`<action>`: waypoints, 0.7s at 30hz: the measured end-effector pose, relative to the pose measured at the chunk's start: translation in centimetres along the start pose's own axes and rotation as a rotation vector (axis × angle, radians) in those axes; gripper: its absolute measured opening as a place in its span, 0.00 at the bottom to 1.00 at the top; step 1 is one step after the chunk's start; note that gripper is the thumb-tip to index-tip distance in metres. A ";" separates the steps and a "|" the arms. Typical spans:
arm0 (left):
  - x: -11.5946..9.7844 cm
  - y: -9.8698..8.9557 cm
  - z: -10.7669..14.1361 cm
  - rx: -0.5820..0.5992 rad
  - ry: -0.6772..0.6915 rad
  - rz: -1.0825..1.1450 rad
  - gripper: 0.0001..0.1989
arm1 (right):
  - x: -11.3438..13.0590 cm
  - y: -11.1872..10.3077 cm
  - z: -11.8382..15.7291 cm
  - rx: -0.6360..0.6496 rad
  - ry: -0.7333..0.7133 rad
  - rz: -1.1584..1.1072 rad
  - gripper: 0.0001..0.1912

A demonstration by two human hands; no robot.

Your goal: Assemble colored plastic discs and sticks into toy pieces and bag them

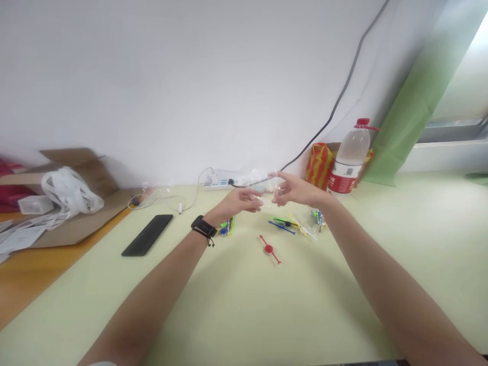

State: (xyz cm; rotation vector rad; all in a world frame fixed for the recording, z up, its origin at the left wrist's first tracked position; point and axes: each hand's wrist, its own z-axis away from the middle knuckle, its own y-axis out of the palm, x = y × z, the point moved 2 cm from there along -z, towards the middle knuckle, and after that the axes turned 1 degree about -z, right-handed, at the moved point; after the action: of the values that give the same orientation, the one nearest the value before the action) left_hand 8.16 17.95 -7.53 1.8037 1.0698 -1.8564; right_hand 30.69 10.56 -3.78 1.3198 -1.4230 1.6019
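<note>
"Above the counter (229, 315), where were the two hands?"

"Near the middle, reaching forward. The left hand (237, 201), with a dark watch (205, 225) on its wrist, faced the right hand (296, 189) across a narrow gap."

"And between them?"

"Some clear plastic (269, 185), thin and hard to make out, at the fingertips of both."

"Were the fingers clamped on it?"

"I couldn't tell. The left fingers were bent and bunched close; on the right, the forefinger stood apart from the thumb. The film was too see-through to show a grip."

"What lay below?"

"A red arrow-shaped piece (269, 249), flat on the counter, nearer the person than the hands. Just beyond it, to the right, was a small pile of coloured pieces (290, 223), blue, black, yellow and green among them."

"Anything behind?"

"A white power strip (219, 183) by the wall, a black slab (148, 235) well to the left, and a red-capped bottle (349, 155) past the right hand."
</note>
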 end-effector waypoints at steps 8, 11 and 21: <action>0.7 -0.8 1.1 0.190 -0.050 -0.142 0.21 | 0.0 -0.2 0.2 -0.124 -0.023 0.106 0.28; 0.0 -0.8 1.5 0.238 -0.031 -0.174 0.21 | 0.3 -0.4 0.2 -0.151 -0.062 0.167 0.26; -2.5 -3.3 2.5 0.262 -0.077 -0.320 0.22 | 0.8 -0.4 0.6 -0.002 -0.088 0.108 0.18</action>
State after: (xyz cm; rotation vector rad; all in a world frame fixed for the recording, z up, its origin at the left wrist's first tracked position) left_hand 4.51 17.71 -4.41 1.7598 1.1911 -2.3307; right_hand 31.01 9.90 -2.90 1.3477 -1.5722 1.6285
